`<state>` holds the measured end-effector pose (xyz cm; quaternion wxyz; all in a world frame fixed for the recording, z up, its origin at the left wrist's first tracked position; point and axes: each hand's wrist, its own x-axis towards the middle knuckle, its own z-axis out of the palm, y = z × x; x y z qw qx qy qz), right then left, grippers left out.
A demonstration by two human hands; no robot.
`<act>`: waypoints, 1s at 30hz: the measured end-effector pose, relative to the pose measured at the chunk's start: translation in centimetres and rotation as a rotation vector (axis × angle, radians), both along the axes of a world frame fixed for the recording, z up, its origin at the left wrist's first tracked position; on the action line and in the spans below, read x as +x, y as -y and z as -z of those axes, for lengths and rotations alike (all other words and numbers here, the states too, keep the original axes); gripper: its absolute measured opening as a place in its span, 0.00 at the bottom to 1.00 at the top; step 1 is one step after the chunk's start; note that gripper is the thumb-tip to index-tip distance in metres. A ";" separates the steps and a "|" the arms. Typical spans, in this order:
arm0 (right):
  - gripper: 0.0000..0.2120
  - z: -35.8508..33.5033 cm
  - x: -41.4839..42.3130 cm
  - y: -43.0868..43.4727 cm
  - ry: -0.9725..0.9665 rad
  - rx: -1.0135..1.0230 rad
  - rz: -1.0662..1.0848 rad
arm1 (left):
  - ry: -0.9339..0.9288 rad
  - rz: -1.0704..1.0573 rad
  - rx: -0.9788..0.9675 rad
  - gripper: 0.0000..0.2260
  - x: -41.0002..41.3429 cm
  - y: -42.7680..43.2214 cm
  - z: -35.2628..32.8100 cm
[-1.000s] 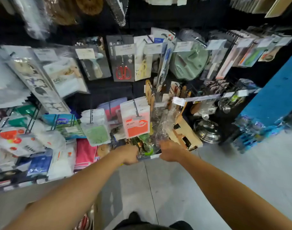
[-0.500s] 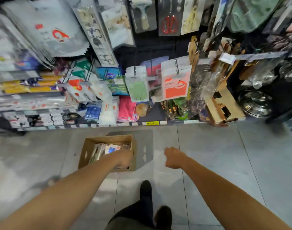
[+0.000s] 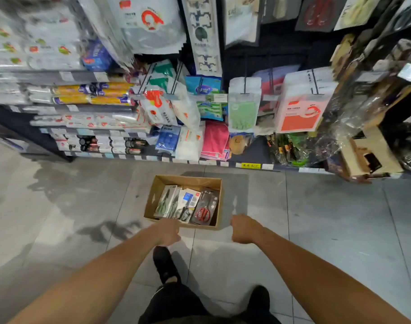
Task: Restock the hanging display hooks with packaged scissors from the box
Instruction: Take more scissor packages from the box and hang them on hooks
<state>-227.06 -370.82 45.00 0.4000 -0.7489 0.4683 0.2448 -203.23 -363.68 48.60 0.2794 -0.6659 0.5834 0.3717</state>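
Note:
An open cardboard box (image 3: 187, 181) stands on the floor in front of the shelf. Inside lie several packaged scissors: a dark pack with red handles (image 3: 205, 208), green-handled packs (image 3: 165, 202) and a white and blue pack (image 3: 189, 198). My left hand (image 3: 167, 231) hovers over the box's near left corner, fingers loosely curled downward and holding nothing. My right hand (image 3: 243, 229) hangs just off the near right corner, likewise curled and holding nothing. At the top right a red-handled scissors pack (image 3: 316, 11) hangs on the display, blurred.
Shelving with hanging bags, gloves (image 3: 243, 113), cloths (image 3: 215, 140) and rolls (image 3: 92, 93) fills the upper view. A wooden rack (image 3: 368, 155) stands on the lower shelf at right. Grey floor tiles (image 3: 328, 218) surround the box. My dark shoes (image 3: 163, 263) stand just behind it.
The view has tilted down from the shelf to the floor. Both hands left the goods on the low shelf and dropped to the box's near edge; the left hand has drawn back from inside the box.

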 end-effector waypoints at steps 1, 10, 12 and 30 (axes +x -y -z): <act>0.20 0.3 1.9 0.0 0.001 0.005 -0.004 | -0.009 -0.012 -0.005 0.18 1.8 0.2 0.5; 0.17 6.7 18.6 2.5 -0.074 0.111 0.160 | -0.089 -0.039 0.092 0.15 20.1 5.6 7.7; 0.14 8.3 21.2 3.4 -0.094 0.141 0.225 | -0.096 -0.044 0.119 0.16 23.1 7.1 9.4; 0.13 45.7 24.4 9.7 -0.156 0.167 0.597 | -0.135 -0.260 0.183 0.12 25.1 14.8 48.2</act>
